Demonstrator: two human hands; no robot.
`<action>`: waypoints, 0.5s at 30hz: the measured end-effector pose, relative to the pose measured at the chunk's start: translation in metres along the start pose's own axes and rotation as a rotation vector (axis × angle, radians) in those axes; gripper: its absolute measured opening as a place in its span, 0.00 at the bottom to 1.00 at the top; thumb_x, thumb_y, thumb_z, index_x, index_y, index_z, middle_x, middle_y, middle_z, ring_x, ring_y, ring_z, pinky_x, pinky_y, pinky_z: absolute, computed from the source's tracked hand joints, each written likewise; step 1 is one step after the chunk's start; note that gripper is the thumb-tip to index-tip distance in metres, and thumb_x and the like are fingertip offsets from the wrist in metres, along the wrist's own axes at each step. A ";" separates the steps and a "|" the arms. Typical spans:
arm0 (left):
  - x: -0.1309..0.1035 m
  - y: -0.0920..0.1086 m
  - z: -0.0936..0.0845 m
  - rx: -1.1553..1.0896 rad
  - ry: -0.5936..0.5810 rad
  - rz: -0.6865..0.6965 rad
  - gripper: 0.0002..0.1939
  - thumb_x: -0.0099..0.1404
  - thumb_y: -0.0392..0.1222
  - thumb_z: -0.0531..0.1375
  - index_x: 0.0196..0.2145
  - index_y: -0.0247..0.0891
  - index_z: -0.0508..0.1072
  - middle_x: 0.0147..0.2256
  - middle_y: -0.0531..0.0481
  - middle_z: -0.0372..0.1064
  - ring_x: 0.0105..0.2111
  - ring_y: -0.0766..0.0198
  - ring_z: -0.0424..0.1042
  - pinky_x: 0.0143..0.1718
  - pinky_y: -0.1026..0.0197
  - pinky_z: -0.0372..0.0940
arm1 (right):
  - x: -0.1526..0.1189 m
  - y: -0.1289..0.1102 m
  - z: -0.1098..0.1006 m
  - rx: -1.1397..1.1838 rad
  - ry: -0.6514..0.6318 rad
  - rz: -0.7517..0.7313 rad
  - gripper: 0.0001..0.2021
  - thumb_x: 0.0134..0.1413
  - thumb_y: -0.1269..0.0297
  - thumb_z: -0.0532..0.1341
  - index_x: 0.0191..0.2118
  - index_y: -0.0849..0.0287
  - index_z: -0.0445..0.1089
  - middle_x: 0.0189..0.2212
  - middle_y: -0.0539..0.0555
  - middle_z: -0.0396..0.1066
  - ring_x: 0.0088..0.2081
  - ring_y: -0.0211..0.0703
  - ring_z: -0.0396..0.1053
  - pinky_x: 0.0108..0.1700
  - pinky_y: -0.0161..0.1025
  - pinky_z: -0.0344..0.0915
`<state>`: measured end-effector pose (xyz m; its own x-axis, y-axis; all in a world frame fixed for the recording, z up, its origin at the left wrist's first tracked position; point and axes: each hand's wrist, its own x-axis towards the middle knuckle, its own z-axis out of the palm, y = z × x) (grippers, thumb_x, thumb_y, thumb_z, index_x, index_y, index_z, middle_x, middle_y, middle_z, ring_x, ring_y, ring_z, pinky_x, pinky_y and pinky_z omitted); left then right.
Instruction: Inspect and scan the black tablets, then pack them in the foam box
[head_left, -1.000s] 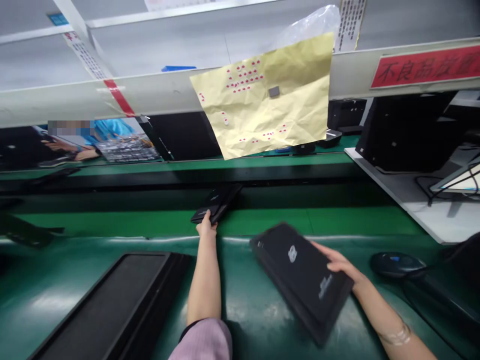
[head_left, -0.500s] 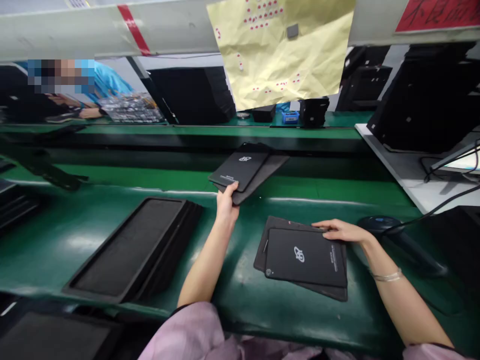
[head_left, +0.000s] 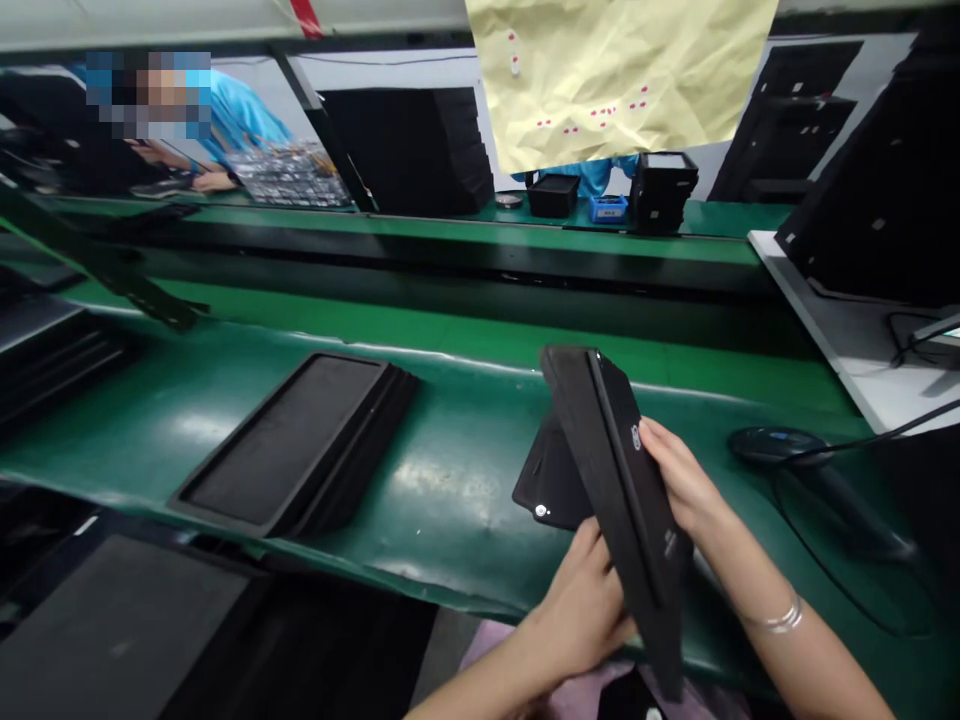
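Though it's tilted, black tablet, pale logo

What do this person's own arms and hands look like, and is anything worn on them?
The left hand and right hand are human, with no gloves in sight. No sleeve shows on either forearm here. A shiny, silver-coloured bracelet circles the right one. No cables or markings are visible.
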<state>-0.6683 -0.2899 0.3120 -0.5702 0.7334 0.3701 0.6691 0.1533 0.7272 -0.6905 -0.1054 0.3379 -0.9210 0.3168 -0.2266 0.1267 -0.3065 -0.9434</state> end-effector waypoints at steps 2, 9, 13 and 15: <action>-0.004 -0.018 -0.014 0.122 0.032 -0.066 0.14 0.63 0.39 0.57 0.46 0.43 0.72 0.50 0.45 0.70 0.53 0.53 0.66 0.55 0.48 0.64 | 0.012 -0.009 -0.023 -0.101 -0.109 0.013 0.26 0.51 0.46 0.65 0.52 0.56 0.67 0.47 0.56 0.73 0.45 0.49 0.72 0.50 0.45 0.68; -0.023 -0.083 -0.040 0.278 0.177 -0.428 0.22 0.59 0.31 0.52 0.52 0.33 0.67 0.49 0.36 0.65 0.48 0.46 0.65 0.50 0.40 0.64 | 0.066 -0.041 -0.055 -0.577 -0.496 0.020 0.23 0.50 0.49 0.65 0.48 0.59 0.69 0.44 0.56 0.72 0.43 0.49 0.71 0.42 0.43 0.69; -0.038 -0.072 -0.030 0.260 0.160 -0.498 0.18 0.65 0.39 0.53 0.51 0.39 0.69 0.46 0.39 0.66 0.46 0.50 0.69 0.48 0.45 0.67 | 0.093 -0.037 -0.052 -0.849 -0.617 -0.051 0.19 0.47 0.50 0.65 0.39 0.60 0.71 0.38 0.55 0.72 0.39 0.48 0.68 0.42 0.43 0.65; -0.044 -0.064 -0.033 0.233 0.145 -0.515 0.16 0.67 0.40 0.50 0.51 0.41 0.69 0.45 0.41 0.67 0.46 0.53 0.71 0.47 0.50 0.69 | 0.099 -0.029 -0.050 -0.949 -0.638 -0.063 0.18 0.49 0.50 0.63 0.37 0.61 0.70 0.36 0.55 0.72 0.37 0.47 0.68 0.40 0.42 0.64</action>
<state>-0.7019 -0.3534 0.2681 -0.8982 0.4305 0.0896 0.3662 0.6197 0.6941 -0.7665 -0.0203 0.3310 -0.9203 -0.2885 -0.2640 0.0509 0.5810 -0.8123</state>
